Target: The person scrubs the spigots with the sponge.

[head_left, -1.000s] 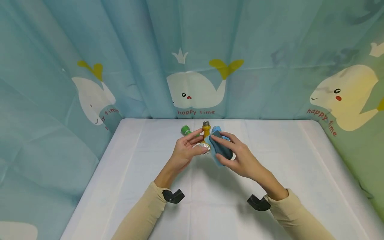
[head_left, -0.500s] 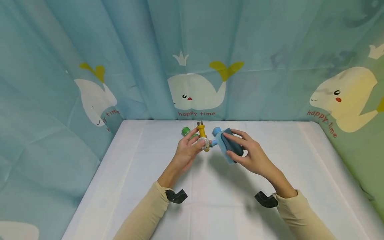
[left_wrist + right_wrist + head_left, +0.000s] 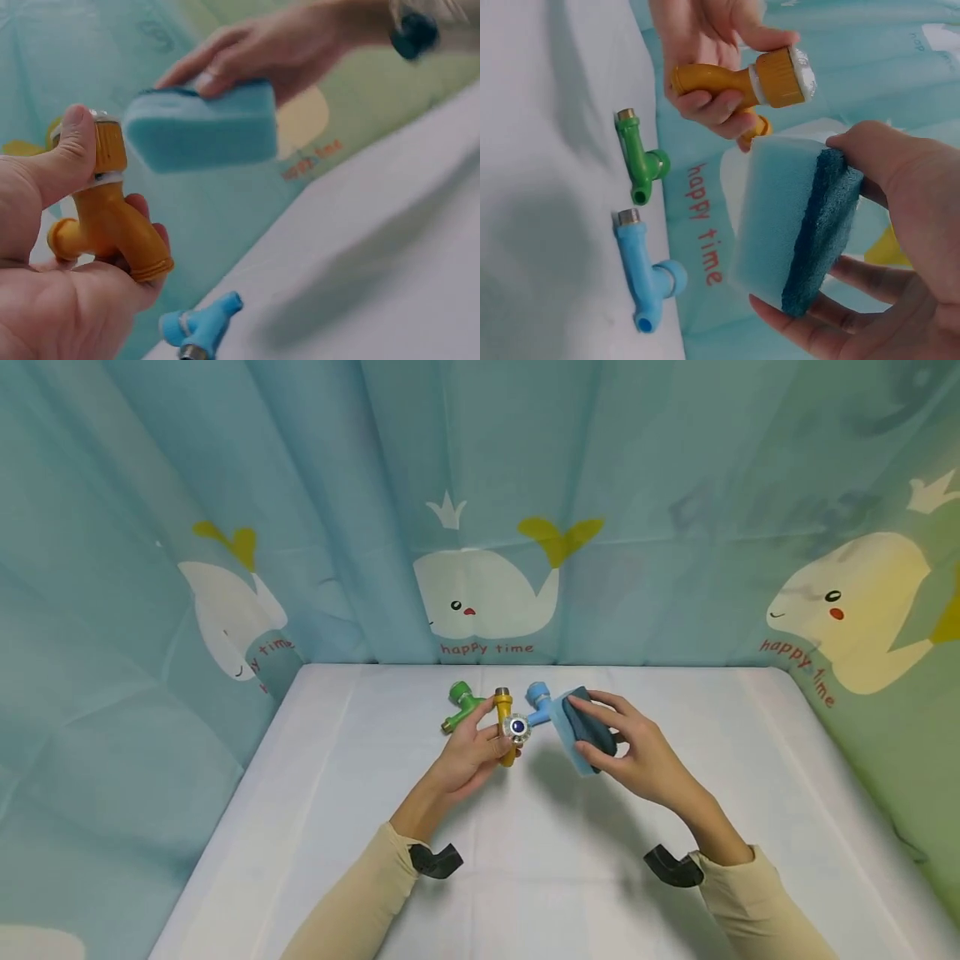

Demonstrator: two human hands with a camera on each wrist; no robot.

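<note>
Your left hand point(image 3: 467, 762) curls round the smooth yellow faucet point(image 3: 103, 214), thumb on its ribbed, round cap. Your right hand point(image 3: 645, 755) pinches the blocky sponge point(image 3: 781, 221), pale foam backed with coarse dark scouring layer. Past your left fingers lies the green faucet point(image 3: 634, 156); beyond, between both hands, the metal-threaded blue faucet point(image 3: 635, 259).

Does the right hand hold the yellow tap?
No, the right hand holds the blue sponge, while the left hand grips the yellow tap.
</note>
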